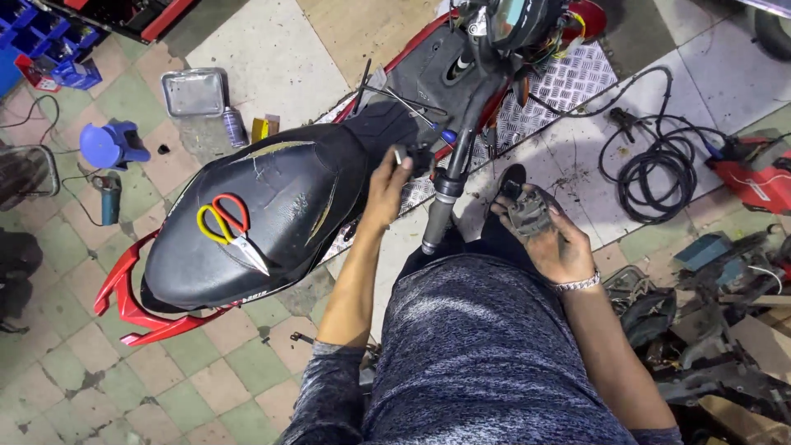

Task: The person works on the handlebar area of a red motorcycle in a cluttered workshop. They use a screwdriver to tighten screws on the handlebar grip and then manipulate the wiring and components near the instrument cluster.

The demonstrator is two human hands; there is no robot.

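Looking down at a workshop floor of worn green and beige tiles, grimy, with a checker-plate metal ramp under the front of a red scooter. Scooter lies stripped, wires hanging at the head.

Left hand is raised beside the handlebar stem, fingers pinched on a small black switch part with a light tab sticking out; it touches the fingertips only. Right hand is cupped, fingers curled round a grey dusty housing resting in the palm, metal bracelet at the wrist. The bare handlebar tube runs down between the two hands, just beside the left fingertips, well clear of the right palm.

Left of the left hand: the black seat, torn in places, with red-and-yellow-handled scissors lying flat on it. Beyond the seat: metal tray, spray can, small yellow box, blue stool, a blue power tool with cord.

Right of the right hand: coiled black cable on the floor, red machine past it, heap of dark scrap parts near the forearm. A screwdriver lies across the footboard above the left hand.

Nothing sits between the hands except the bar tube
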